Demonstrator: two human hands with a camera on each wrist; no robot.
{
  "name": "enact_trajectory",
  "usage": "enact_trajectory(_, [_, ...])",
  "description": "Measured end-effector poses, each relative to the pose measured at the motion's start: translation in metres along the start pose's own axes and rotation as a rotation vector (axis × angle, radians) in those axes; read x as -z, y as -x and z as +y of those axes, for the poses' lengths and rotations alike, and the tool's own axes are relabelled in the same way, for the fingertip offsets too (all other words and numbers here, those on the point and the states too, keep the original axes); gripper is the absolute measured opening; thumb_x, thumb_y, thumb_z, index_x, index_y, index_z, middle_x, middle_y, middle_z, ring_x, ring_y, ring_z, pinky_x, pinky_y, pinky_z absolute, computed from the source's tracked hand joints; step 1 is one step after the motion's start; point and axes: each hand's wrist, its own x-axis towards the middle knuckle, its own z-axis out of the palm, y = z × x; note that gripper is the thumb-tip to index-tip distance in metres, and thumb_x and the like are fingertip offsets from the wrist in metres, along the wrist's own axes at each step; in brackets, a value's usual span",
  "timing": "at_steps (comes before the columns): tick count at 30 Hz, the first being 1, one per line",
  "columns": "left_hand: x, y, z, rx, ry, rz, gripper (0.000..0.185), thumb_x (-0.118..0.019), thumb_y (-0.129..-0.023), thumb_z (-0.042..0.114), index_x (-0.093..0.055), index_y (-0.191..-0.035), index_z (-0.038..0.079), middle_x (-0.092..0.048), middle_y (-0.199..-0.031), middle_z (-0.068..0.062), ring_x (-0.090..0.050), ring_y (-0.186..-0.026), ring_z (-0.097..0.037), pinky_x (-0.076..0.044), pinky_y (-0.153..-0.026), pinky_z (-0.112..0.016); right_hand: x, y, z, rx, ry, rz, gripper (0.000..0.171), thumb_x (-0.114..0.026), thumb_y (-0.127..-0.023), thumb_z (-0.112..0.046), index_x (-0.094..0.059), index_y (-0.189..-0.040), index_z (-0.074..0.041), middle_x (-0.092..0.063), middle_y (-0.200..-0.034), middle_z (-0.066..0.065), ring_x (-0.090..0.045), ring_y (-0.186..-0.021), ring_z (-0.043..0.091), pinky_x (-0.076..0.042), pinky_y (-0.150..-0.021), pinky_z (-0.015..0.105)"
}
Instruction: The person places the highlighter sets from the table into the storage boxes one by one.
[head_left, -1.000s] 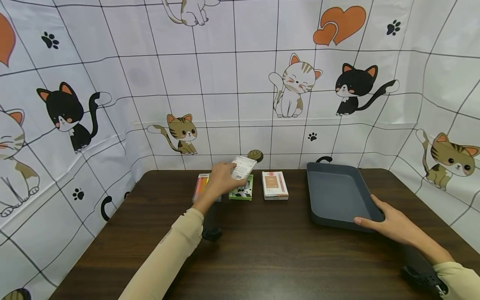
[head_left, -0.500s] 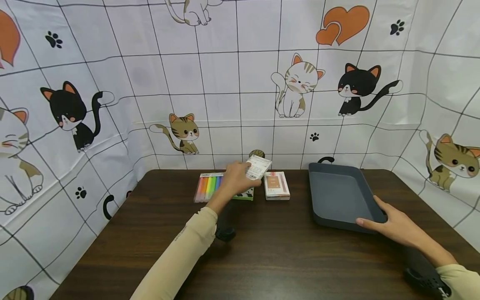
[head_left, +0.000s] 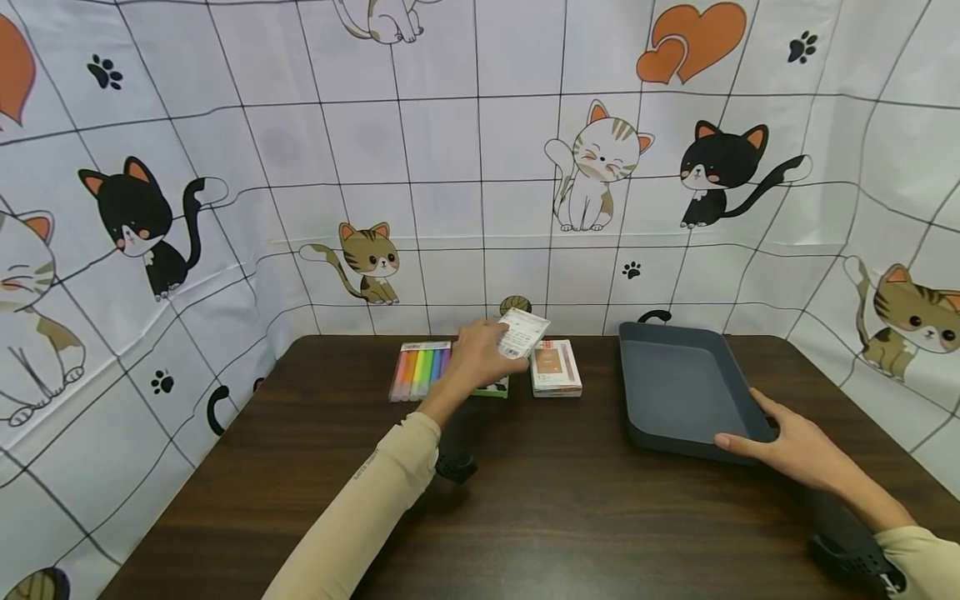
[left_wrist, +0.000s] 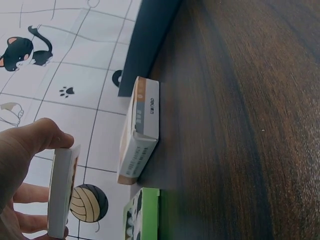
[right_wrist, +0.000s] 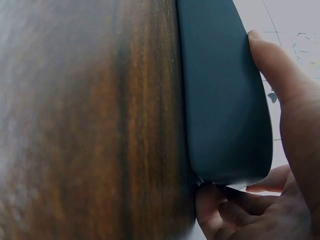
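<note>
My left hand (head_left: 483, 357) pinches a small flat white box (head_left: 522, 333) with printed text, held above the table between thumb and fingers. In the left wrist view, the narrow plain edge of this white box (left_wrist: 60, 192) faces the camera. Below the hand, a green box (head_left: 493, 389) with a panda print is mostly hidden. Just right of it lies a white and tan box (head_left: 556, 368). My right hand (head_left: 795, 446) grips the near right corner of a dark grey tray (head_left: 686, 383). In the right wrist view, its thumb touches the rim and its fingers curl round the corner.
A clear pack of coloured markers (head_left: 418, 372) lies left of the left hand. The dark wooden table (head_left: 555, 492) extends in front of the row of items. A white cat-print sheet (head_left: 450, 167) hangs behind and at both sides.
My left hand has moved right with the white box, from over the markers and green box towards the tan box, uncovering the markers. My right hand stays at the tray's corner.
</note>
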Motion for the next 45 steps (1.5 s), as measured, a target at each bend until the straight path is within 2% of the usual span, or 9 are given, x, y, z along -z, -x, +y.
enact_trajectory(8, [-0.003,0.000,0.005,0.002,-0.010,-0.005,0.071,-0.077,-0.085,0.045,-0.060,-0.142,0.006,-0.056,-0.138,-0.017,-0.048,-0.122,-0.037,-0.043,-0.094,-0.053,-0.001,0.000,0.000,-0.001,0.010,0.002,0.109,-0.068,-0.092,-0.055,-0.011,-0.157,0.012,-0.031,-0.140,0.053,-0.038,-0.119,0.070,-0.040,-0.084,0.074])
enact_trajectory(14, [-0.009,-0.001,0.014,-0.001,0.001,-0.006,0.075,-0.076,-0.084,0.053,-0.061,-0.142,0.008,-0.056,-0.138,-0.015,-0.049,-0.122,-0.037,-0.045,-0.092,-0.054,0.000,0.000,0.000,-0.009,0.009,-0.001,0.109,-0.067,-0.092,-0.056,-0.011,-0.157,0.012,-0.031,-0.140,0.053,-0.038,-0.120,0.070,-0.040,-0.084,0.074])
enact_trajectory(21, [-0.023,-0.003,0.032,-0.084,-0.011,-0.046,0.071,-0.076,-0.084,0.047,-0.061,-0.141,0.007,-0.061,-0.135,-0.012,-0.052,-0.122,-0.032,-0.042,-0.098,-0.046,0.002,-0.001,0.000,-0.005,0.013,-0.011,0.109,-0.066,-0.093,-0.056,-0.010,-0.157,0.012,-0.030,-0.140,0.053,-0.038,-0.120,0.070,-0.040,-0.083,0.074])
enact_trajectory(28, [-0.032,-0.005,0.055,-0.129,-0.033,-0.071,0.073,-0.075,-0.082,0.047,-0.060,-0.143,0.009,-0.062,-0.128,-0.009,-0.051,-0.106,-0.025,-0.042,-0.082,-0.034,0.001,0.000,0.000,0.002,0.006,-0.015,0.108,-0.065,-0.094,-0.056,-0.008,-0.158,0.011,-0.030,-0.139,0.054,-0.038,-0.118,0.071,-0.041,-0.082,0.074])
enact_trajectory(35, [-0.036,-0.004,0.059,-0.113,-0.027,-0.072,0.075,-0.076,-0.079,0.048,-0.061,-0.143,0.012,-0.060,-0.123,-0.007,-0.048,-0.099,-0.024,-0.041,-0.073,-0.031,0.001,-0.002,0.000,0.004,0.008,-0.012,0.109,-0.065,-0.094,-0.056,-0.008,-0.158,0.011,-0.031,-0.138,0.054,-0.039,-0.118,0.071,-0.041,-0.082,0.073])
enact_trajectory(45, [-0.043,-0.004,0.067,-0.113,-0.025,-0.078,0.075,-0.076,-0.079,0.048,-0.061,-0.143,0.012,-0.059,-0.131,-0.008,-0.048,-0.105,-0.024,-0.043,-0.081,-0.034,0.001,-0.001,0.001,0.017,0.010,-0.001,0.108,-0.065,-0.094,-0.054,-0.009,-0.157,0.012,-0.031,-0.138,0.054,-0.038,-0.118,0.071,-0.041,-0.082,0.073])
